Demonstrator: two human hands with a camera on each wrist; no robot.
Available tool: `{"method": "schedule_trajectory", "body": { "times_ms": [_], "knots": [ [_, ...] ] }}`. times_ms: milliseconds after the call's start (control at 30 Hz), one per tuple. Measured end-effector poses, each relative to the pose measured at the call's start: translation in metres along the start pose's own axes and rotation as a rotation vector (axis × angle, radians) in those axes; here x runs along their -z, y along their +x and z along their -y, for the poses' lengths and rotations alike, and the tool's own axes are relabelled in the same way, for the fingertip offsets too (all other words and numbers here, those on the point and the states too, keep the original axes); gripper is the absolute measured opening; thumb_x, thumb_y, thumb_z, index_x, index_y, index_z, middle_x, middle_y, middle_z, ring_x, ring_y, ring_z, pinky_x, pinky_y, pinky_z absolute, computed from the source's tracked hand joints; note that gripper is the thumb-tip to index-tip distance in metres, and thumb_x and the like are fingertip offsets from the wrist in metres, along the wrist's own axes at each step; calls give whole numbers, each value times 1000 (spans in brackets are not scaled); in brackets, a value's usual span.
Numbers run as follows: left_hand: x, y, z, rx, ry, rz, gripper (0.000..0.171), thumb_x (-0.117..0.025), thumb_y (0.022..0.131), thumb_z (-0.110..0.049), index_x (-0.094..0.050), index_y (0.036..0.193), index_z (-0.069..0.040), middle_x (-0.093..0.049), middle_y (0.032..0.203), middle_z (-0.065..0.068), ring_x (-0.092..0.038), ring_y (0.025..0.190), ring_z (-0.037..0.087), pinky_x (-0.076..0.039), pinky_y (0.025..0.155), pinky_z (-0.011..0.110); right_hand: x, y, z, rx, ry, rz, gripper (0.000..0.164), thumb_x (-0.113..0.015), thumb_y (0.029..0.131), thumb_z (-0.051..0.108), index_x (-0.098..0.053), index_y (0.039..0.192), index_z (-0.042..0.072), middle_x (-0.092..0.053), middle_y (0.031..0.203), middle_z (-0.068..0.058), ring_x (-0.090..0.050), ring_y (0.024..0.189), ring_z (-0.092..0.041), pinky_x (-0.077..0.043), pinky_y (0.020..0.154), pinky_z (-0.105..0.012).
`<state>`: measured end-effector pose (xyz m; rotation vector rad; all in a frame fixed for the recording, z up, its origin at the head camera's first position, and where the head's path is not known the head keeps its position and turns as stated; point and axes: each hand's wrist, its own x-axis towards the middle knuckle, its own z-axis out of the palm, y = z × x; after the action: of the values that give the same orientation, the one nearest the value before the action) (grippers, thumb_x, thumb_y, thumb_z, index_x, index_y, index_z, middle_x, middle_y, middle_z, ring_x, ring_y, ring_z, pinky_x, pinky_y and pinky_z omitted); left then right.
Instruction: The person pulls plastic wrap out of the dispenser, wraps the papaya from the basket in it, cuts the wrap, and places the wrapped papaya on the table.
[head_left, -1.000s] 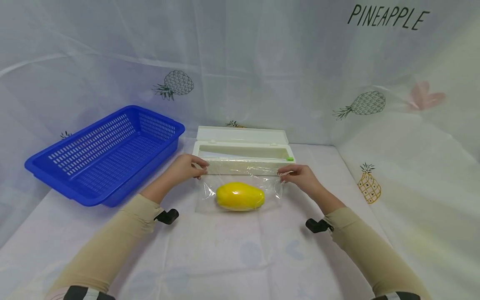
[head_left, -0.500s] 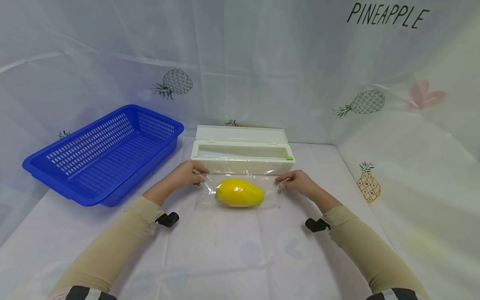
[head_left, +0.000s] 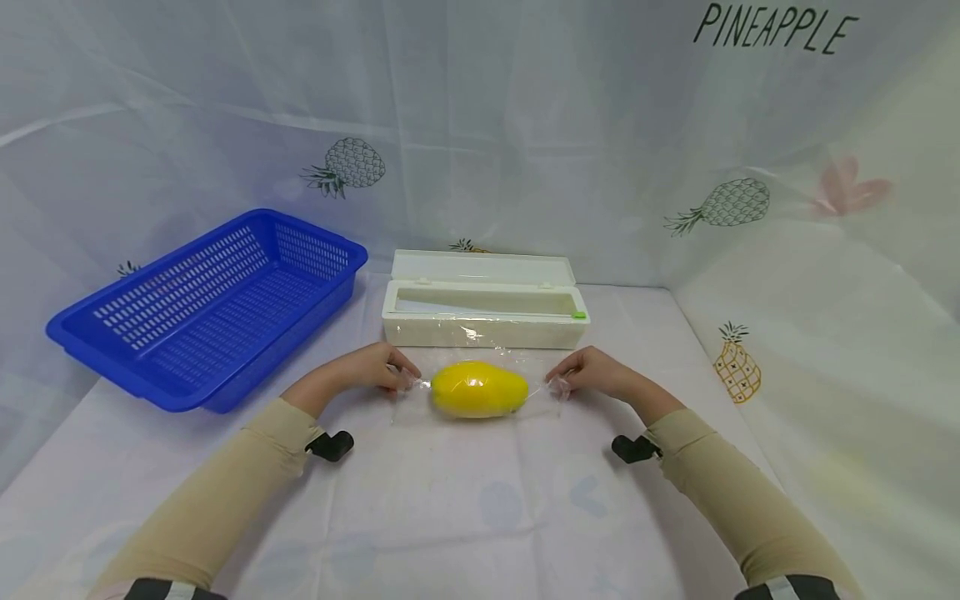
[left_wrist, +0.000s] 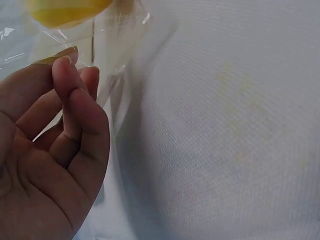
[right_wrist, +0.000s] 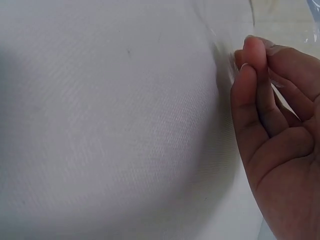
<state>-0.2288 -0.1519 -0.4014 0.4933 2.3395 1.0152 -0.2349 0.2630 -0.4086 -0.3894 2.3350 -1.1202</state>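
Note:
A yellow mango-like fruit point(head_left: 480, 389) lies on the table under clear plastic wrap point(head_left: 517, 360) in the head view. My left hand point(head_left: 372, 367) pinches the wrap at the fruit's left side; in the left wrist view its thumb and fingertips meet on the film, below the yellow fruit point(left_wrist: 67, 12). On the other side my right hand point(head_left: 597, 372) pinches the wrap's right end, which bunches at the fingertips. The right wrist view shows this hand point(right_wrist: 287, 110) with thumb and fingers together on the film. Neither hand touches the fruit.
Behind the fruit stands a white wrap dispenser box point(head_left: 483, 335) with its lid point(head_left: 483, 267) raised and a green slider point(head_left: 579, 315) at its right end. To the left is a blue perforated basket point(head_left: 217, 308). A pineapple-print curtain point(head_left: 525, 125) hangs behind.
Both hands have moved down toward the front, drawing the wrap's edge away from the dispenser box to beside the fruit. The wrap's ends are now more gathered. The basket and box stay put.

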Motion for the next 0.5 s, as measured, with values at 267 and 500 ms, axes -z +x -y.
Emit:
{"method": "schedule_trajectory", "body": {
  "times_ms": [267, 500],
  "knots": [
    [-3, 0, -1, -5, -6, 46, 29, -68, 91, -11, -69, 117, 1, -62, 71, 2, -55, 60, 14, -49, 62, 25, -6, 0, 5, -57, -69, 3, 24, -62, 86, -4, -73, 107, -2, -70, 86, -6, -60, 66, -17, -53, 65, -28],
    [-5, 1, 4, -43, -53, 50, 29, -62, 95, -17, -69, 117, 0, -58, 66, 3, -50, 58, 15, -43, 58, 25, -12, -3, 12, -4, -183, -14, 18, -64, 88, 1, -73, 103, -3, -62, 82, -3, -50, 67, -15, -44, 63, -26]
  ]
}}
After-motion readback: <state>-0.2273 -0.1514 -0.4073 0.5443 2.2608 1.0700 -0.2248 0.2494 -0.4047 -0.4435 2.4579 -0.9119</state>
